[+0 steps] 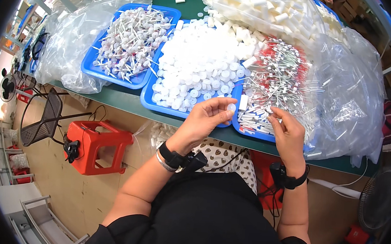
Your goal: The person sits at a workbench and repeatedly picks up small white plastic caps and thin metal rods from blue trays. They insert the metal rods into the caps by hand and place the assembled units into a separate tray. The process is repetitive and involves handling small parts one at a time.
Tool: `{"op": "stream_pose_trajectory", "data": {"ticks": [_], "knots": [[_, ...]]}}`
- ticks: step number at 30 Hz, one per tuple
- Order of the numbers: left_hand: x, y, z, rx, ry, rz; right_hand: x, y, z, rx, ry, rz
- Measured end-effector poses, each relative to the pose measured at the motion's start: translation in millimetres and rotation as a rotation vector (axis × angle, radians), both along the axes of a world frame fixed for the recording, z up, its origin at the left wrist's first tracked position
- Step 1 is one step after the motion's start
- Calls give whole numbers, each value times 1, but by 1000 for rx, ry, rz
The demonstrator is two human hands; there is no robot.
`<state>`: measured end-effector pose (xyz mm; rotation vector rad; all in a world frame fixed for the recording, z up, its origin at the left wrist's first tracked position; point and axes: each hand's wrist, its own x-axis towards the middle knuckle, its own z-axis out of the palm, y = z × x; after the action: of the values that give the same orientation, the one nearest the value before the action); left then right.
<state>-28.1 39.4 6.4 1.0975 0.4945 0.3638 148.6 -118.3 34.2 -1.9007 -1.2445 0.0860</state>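
My left hand (201,119) pinches a small translucent white disc (231,107) between thumb and fingertips, over the front right corner of the middle blue tray (159,107). That tray is heaped with similar white discs (195,75). To its right, my right hand (289,134) is closed in a pinch above a blue tray (257,135) of thin metal pins (278,78) with white and red parts. What its fingertips hold is too small to tell among the pins. The two hands are apart, at about the same height.
A left blue tray (88,66) holds assembled-looking white pieces with stems. White foam-like cylinders (266,9) fill a plastic bag behind. Clear plastic bags (346,98) lie on both ends of the green table (123,98). A red stool (95,146), a chair and a fan (381,198) stand around.
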Motion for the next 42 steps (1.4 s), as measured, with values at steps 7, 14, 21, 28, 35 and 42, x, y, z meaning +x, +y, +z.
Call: {"op": "stream_pose_trajectory", "data": {"ticks": [7,14,21,28,35,42], "knots": [[5,-12,-13,-577,-176,-49,-12,0,17,20,-165,95],[7,-25,-14,-770,-251,-98,-21,1,18,25,-357,107],[6,-25,-10,-759,-233,-82,-21,-1,18,17,-404,111],[8,-28,-8,-530,-124,-41,-23,-1,17,61,-535,149],[6,-28,-7,-524,-127,-26,-24,-2,19,51,-475,157],[7,-30,-10,-526,-142,-94,-28,-8,18,-94,75,33]]}}
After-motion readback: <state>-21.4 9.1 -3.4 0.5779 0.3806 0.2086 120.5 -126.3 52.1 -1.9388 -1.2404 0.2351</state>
